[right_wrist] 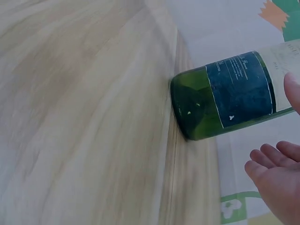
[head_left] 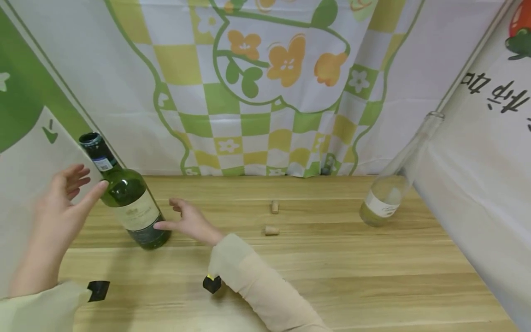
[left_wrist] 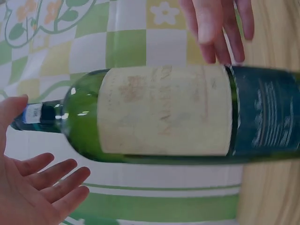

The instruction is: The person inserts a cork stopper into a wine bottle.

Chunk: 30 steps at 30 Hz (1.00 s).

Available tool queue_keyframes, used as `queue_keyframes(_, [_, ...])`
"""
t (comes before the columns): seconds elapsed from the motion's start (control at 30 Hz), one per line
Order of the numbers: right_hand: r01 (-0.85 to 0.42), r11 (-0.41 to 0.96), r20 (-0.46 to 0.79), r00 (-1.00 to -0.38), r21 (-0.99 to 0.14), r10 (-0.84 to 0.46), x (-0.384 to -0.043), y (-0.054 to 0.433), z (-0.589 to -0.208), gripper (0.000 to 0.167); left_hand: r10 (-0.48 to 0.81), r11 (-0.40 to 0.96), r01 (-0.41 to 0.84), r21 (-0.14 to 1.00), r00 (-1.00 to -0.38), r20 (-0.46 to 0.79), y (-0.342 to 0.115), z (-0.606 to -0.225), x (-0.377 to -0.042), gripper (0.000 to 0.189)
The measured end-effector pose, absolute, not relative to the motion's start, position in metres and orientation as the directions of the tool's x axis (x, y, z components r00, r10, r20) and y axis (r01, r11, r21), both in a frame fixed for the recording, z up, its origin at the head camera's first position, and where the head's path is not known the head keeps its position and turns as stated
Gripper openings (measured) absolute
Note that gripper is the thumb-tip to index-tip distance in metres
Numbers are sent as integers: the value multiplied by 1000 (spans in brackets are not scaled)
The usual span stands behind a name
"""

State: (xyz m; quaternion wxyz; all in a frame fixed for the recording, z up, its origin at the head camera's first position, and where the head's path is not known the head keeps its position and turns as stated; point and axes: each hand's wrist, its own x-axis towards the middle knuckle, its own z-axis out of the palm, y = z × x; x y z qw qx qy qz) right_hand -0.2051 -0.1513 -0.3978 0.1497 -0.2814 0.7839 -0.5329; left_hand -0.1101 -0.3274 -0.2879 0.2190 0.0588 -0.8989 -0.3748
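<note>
The left hand [head_left: 63, 203], fingers spread, is high beside the green wine bottle [head_left: 134, 210], which stands straight up on the desk [head_left: 332, 263] between both hands; the right hand [head_left: 191, 222], fingers spread too, is lower; which is nearer, I cannot tell

The left sleeve [head_left: 37, 309] was long and pale cream with a faint green tint, and a black, roughly four-sided piece [head_left: 98, 291] jutted out at its edge. The right sleeve [head_left: 278, 290] looked a warmer beige, softly creased along its length, and ended in a paler, greyish-green cuff [head_left: 230, 257]. At that cuff sat a small, angular black block [head_left: 212, 285] with a yellow patch on top. The left grip [head_left: 66, 200] and right grip [head_left: 190, 222] were bare.
</note>
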Motion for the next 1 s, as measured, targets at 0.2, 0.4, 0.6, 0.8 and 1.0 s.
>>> queue_keyframes(0.2, [-197,215,20,-780,-957,-625,-201,-159,-397,73,-208,594,119,796,-933,295,-334,-297,-121,61])
queue_keyframes(0.4, [-181,135,48,-750,-974,-660,-199,-166,-399,70,-202,526,93,845,-952,231,-334,-302,-128,62])
queue_keyframes(0.6, [-170,137,36,-743,-976,-668,-201,-169,-401,72,-207,503,96,859,-951,228,-328,-300,-135,59])
queue_keyframes(0.8, [-235,172,67,-753,-957,-655,-200,-173,-399,71,-246,568,72,820,-936,252,-320,-295,-138,43])
queue_keyframes(1.0, [-284,200,88,-752,-938,-653,-199,-176,-399,71,-295,545,73,835,-916,273,-316,-297,-136,37])
